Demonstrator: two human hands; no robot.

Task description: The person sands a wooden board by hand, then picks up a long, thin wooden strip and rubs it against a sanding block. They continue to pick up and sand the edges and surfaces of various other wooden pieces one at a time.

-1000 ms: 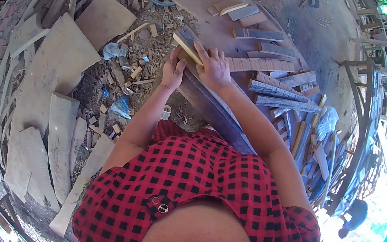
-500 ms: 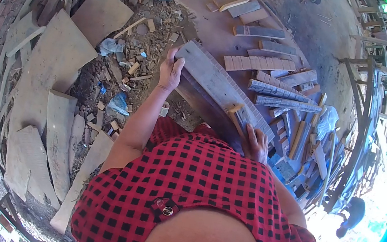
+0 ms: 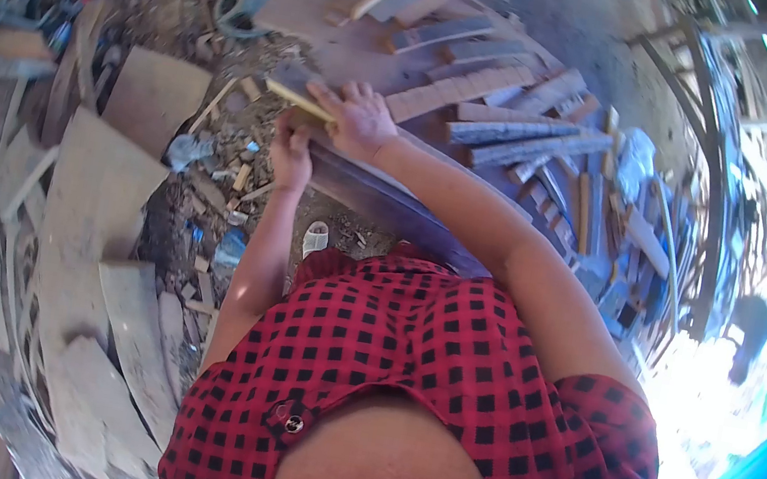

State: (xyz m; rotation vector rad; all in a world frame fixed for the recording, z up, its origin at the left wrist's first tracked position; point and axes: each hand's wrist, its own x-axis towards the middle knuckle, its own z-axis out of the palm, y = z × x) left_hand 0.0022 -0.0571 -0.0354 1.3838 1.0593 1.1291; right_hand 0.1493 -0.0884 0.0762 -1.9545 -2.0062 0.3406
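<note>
A long wooden plank (image 3: 384,202) slants across in front of my body, partly covered by my right forearm. My left hand (image 3: 292,157) is closed around its far left end. Just above it, my right hand (image 3: 364,122) has its fingers over a short wooden strip (image 3: 301,101) with a pale yellow edge, holding it down across the plank's end. The two hands are close together. Motion blur softens the fingertips, and the strip's underside is hidden.
Several cut wood blocks (image 3: 456,96) lie on a brown sheet (image 3: 306,2) ahead. To the left are large boards (image 3: 100,195) and wood scraps. A plastic bag (image 3: 635,157) lies at right, near a wooden frame (image 3: 702,99). A wheel-shaped metal part (image 3: 240,6) stands at far left.
My right hand has moved from the plank's near right end to its far left end, taking the wooden strip along. My left hand stays on the far end, slightly lower. The view has shifted.
</note>
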